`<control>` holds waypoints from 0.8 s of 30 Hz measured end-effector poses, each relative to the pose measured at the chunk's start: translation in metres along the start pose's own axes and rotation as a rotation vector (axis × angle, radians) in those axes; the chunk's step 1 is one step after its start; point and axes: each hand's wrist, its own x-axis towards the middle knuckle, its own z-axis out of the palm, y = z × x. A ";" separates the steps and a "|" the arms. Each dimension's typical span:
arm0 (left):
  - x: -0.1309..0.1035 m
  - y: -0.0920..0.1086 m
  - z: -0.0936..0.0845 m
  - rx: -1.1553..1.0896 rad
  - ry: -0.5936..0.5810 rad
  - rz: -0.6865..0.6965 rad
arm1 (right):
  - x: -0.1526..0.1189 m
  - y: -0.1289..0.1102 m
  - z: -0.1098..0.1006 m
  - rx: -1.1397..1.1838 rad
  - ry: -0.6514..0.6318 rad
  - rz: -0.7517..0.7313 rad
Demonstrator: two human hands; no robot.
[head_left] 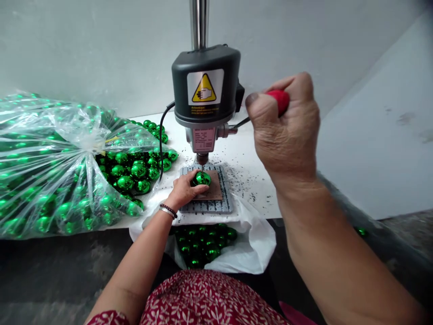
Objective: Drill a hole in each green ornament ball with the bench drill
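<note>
Head: green balls (212,252) in bags (255,243)

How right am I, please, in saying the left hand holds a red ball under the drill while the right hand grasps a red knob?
The colour is wrong: the head view shows the left hand holding a green ball, not red, under the drill while the right hand grasps a red knob.

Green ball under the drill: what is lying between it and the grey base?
In the head view, a brown board lies between the green ball, held by the left hand, and the grey base.
</note>
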 end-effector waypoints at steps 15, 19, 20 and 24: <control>0.000 -0.004 0.006 0.020 0.024 0.014 | -0.015 0.001 -0.016 -0.179 -0.064 -0.064; 0.000 -0.006 0.007 0.044 0.046 0.039 | -0.022 0.002 -0.016 -0.158 -0.049 -0.100; 0.000 -0.006 0.008 0.050 0.053 0.044 | -0.024 0.003 -0.016 -0.151 -0.046 -0.106; 0.001 -0.009 0.010 0.066 0.069 0.064 | -0.027 0.005 -0.015 -0.131 -0.027 -0.107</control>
